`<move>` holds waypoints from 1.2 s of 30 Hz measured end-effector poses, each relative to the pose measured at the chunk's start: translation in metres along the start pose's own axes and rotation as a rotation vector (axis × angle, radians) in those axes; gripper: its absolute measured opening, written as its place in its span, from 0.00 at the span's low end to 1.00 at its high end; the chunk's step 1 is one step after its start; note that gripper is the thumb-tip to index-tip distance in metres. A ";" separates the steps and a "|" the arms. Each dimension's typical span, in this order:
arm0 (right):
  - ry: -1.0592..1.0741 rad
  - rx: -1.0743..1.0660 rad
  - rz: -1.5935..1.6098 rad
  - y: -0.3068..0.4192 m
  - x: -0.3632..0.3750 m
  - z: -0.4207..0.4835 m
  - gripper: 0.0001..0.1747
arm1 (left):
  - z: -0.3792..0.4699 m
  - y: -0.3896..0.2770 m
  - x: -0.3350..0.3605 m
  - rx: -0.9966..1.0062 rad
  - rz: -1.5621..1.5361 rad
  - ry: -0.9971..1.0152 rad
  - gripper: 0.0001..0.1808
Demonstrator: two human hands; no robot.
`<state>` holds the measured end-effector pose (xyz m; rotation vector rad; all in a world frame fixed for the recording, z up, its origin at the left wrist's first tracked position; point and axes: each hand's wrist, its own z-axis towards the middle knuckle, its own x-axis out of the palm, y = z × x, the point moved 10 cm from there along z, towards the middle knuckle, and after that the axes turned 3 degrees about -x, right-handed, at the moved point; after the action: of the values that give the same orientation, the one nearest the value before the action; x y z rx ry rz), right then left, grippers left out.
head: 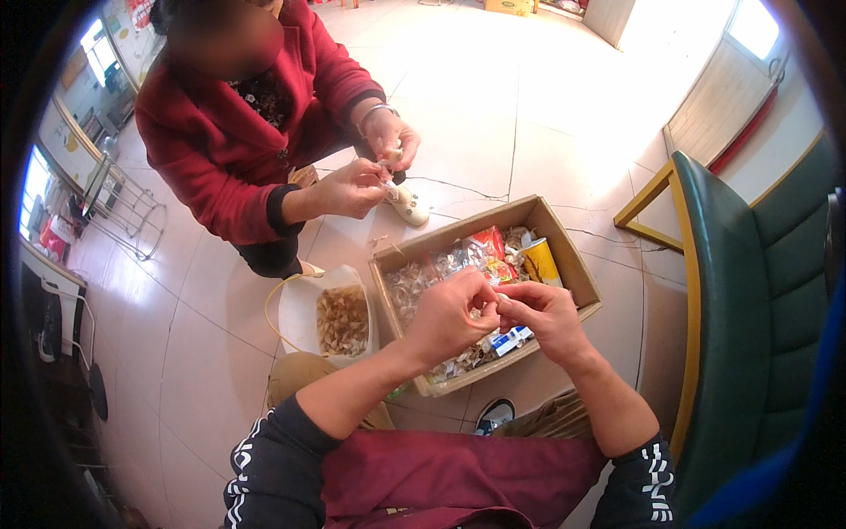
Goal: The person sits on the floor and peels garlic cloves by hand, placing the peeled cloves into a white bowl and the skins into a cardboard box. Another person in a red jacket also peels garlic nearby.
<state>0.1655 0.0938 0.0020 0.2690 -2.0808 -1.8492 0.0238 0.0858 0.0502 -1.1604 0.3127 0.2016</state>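
Observation:
My left hand [453, 314] and my right hand [545, 321] meet above a cardboard box [386, 291]. Between their fingertips is a small pale garlic clove [503, 297], mostly covered by the fingers. Papery garlic skins [411, 283] lie in the box among wrappers, a yellow canister [540, 260] and a blue-and-white carton [512, 340]. To the left stands a white plastic bucket [295, 311] with a yellow handle. It holds many unpeeled garlic cloves [342, 321], which look wet.
Across from me a person in a red coat [218, 165] holds a garlic piece and loose skin in both hands [373, 175]. A green padded chair [727, 278] with a wooden frame stands at my right. A wire rack [129, 205] is at the far left on the tiled floor [218, 370].

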 end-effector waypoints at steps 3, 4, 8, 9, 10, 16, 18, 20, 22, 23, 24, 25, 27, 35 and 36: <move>0.024 0.012 0.055 -0.001 -0.001 -0.002 0.15 | 0.004 0.017 -0.014 -0.149 -0.059 -0.070 0.05; 0.029 0.016 0.080 0.000 0.000 -0.002 0.15 | 0.006 0.023 -0.020 -0.190 -0.090 -0.111 0.04; -0.019 0.076 0.191 -0.004 -0.004 -0.001 0.14 | 0.012 0.038 -0.030 -0.229 -0.033 -0.158 0.05; -0.022 0.097 0.216 -0.006 -0.005 -0.001 0.14 | 0.012 0.037 -0.026 -0.201 0.003 -0.123 0.05; -0.027 0.119 0.241 -0.008 -0.005 0.000 0.15 | 0.012 0.035 -0.021 -0.173 0.038 -0.086 0.05; -0.070 0.167 0.372 -0.021 -0.013 0.001 0.12 | 0.005 0.022 0.000 -0.074 0.047 0.038 0.06; -0.055 0.192 0.410 -0.026 -0.014 0.001 0.12 | 0.003 0.020 0.003 -0.087 0.032 0.066 0.07; -0.036 0.216 0.450 -0.029 -0.013 0.001 0.13 | 0.003 0.020 0.004 -0.112 0.033 0.076 0.07; -0.021 0.209 0.444 -0.029 -0.012 0.001 0.13 | 0.003 0.020 0.005 -0.135 0.020 0.092 0.07; -0.015 0.206 0.448 -0.029 -0.012 0.001 0.13 | 0.003 0.021 0.005 -0.145 0.006 0.103 0.07; -0.018 0.203 0.440 -0.028 -0.012 0.001 0.13 | 0.002 0.022 0.006 -0.166 -0.014 0.117 0.08; -0.022 0.200 0.432 -0.028 -0.012 0.001 0.13 | 0.002 0.023 0.007 -0.183 -0.042 0.124 0.08; -0.034 0.191 0.411 -0.026 -0.012 0.001 0.13 | 0.000 0.028 0.009 -0.244 -0.116 0.143 0.08; -0.026 0.115 0.256 -0.018 -0.011 0.003 0.13 | -0.005 0.044 0.018 -0.418 -0.277 0.242 0.09; -0.025 0.103 0.212 -0.017 -0.011 0.003 0.12 | -0.006 0.047 0.020 -0.454 -0.298 0.259 0.09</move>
<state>0.1730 0.0979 -0.0163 0.0474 -2.1329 -1.6337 0.0268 0.0982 0.0001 -1.6705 0.3251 -0.1510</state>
